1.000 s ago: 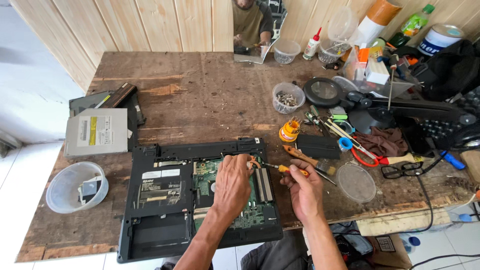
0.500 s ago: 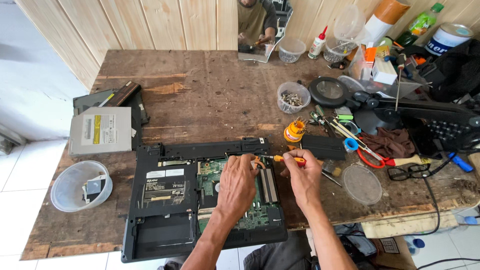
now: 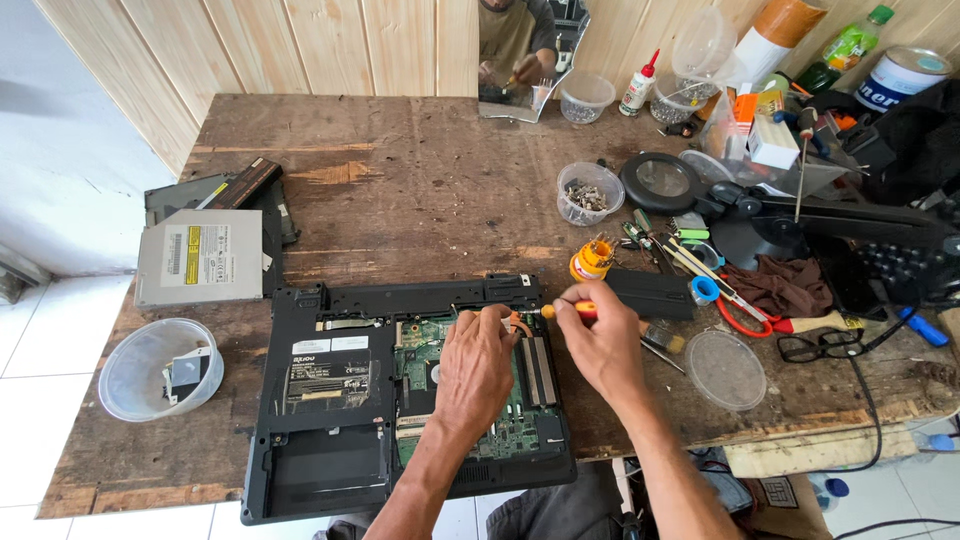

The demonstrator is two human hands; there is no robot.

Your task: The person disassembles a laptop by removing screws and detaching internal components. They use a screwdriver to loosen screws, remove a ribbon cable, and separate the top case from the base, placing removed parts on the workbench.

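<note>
Resting on the exposed green circuit board, the left hand [image 3: 473, 362] lies palm-down inside the opened laptop base [image 3: 330, 400], its fingers half curled toward the far edge of the board; whether they pinch anything there cannot be told. Just to its right the right hand [image 3: 603, 345] is closed round a small orange-handled screwdriver [image 3: 566, 311], holding it level with the tip pointing left toward the left fingertips, beside a small orange part at the board's far edge. This black laptop base sits at the near edge of the worn wooden desk [image 3: 400, 180], underside up, cover off.

Left of it stand a clear plastic tub [image 3: 150, 372] with a small dark part inside and, farther off, a grey optical drive [image 3: 200, 256]. Right of the hands lie a flat clear lid [image 3: 725, 370], red-handled scissors [image 3: 745, 305] and black-framed spectacles [image 3: 810, 347]. Farther back there is a small clear cup of screws [image 3: 588, 193], a black-rimmed magnifier [image 3: 660, 180] — and a broken mirror [image 3: 520, 60] propped against the wooden wall, in which the person's hands are reflected
</note>
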